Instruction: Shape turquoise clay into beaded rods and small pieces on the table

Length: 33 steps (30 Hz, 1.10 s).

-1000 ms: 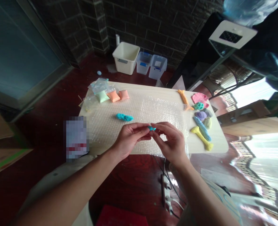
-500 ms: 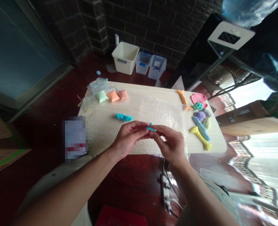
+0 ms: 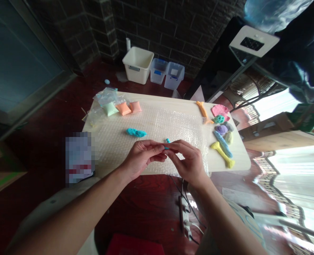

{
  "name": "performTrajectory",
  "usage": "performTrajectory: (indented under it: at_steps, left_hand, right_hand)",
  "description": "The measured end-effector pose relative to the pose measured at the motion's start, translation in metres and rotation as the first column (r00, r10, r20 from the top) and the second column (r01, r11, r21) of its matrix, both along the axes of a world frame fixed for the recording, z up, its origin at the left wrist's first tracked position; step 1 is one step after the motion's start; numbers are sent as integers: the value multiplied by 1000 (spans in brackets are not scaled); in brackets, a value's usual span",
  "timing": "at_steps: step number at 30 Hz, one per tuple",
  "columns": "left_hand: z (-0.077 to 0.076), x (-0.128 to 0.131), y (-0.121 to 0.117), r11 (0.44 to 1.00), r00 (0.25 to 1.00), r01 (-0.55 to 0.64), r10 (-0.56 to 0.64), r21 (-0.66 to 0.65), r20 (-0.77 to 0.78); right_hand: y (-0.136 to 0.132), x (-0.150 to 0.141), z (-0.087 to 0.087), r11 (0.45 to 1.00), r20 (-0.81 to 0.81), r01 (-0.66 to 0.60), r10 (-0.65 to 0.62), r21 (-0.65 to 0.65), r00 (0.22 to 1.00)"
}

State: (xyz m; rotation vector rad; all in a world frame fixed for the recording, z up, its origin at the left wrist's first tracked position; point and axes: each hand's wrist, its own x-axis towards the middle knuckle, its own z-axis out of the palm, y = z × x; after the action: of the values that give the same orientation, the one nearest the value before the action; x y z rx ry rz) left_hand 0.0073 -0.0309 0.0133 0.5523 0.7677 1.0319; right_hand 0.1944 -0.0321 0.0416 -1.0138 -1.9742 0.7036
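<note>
My left hand [image 3: 142, 157] and my right hand [image 3: 190, 161] meet over the near side of the table. Their thumbs and fingertips pinch a small piece of blue clay [image 3: 166, 147] from both sides, and the fingers hide most of it. Just past the fingertips shows a small blue clay bit [image 3: 167, 140]; I cannot tell whether it joins the held piece. A longer, lumpy blue clay roll [image 3: 136, 132] lies on the bubble wrap [image 3: 183, 124], beyond my left hand and apart from it.
Soft clay packets, green [image 3: 110, 109], orange [image 3: 123, 108] and pink [image 3: 135, 107], lie at the table's back left. Along the right end sit several clay shapes, including a yellow bone [image 3: 223, 154] and an orange one [image 3: 204, 112]. Bins [image 3: 138, 65] stand on the floor behind.
The fingers now cover more of the held blue clay, and the small bit beyond them shows more. The whole view has shifted slightly, with the table further left.
</note>
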Motion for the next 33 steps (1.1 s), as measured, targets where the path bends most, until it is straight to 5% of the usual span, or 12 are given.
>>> performTrajectory:
  at_steps: [7,19,24,33]
  left_hand:
    - [2,2,0,1000,998,-20,21,-21,53]
    - [-4,4,1,995,995,-82,85,-55,55]
    - [-4,3,3,996,996,-80,82,-35,40]
    - [-1,1,1,997,997,-75,75,25,6]
  right_hand:
    - [-2,-3,-2,990,-91,118,-110,83,990]
    - [-6,-6,-11,983,-22,128,-126,133,992]
    - [-2,-4,-8,999,-40,36,-34,36,999]
    - [0,-6,-8,995,-131,63,-72,-73,989]
